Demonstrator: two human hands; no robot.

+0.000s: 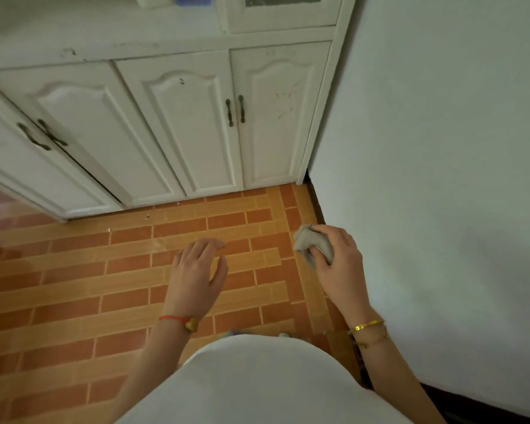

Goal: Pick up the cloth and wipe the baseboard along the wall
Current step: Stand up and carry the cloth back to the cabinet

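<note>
Right of centre, your right hand [338,258] grips the bunched grey cloth [311,244] near the dark baseboard [317,203], left hand [198,270] spread empty; pickup done, wiping remains.

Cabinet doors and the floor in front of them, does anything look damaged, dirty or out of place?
A few small things. The rightmost cabinet door carries faint scribble marks, the next door a small dark spot near its top. Tiny pale crumbs lie on the tiled floor beside the cabinet base. Nothing looks spilled or broken.
</note>
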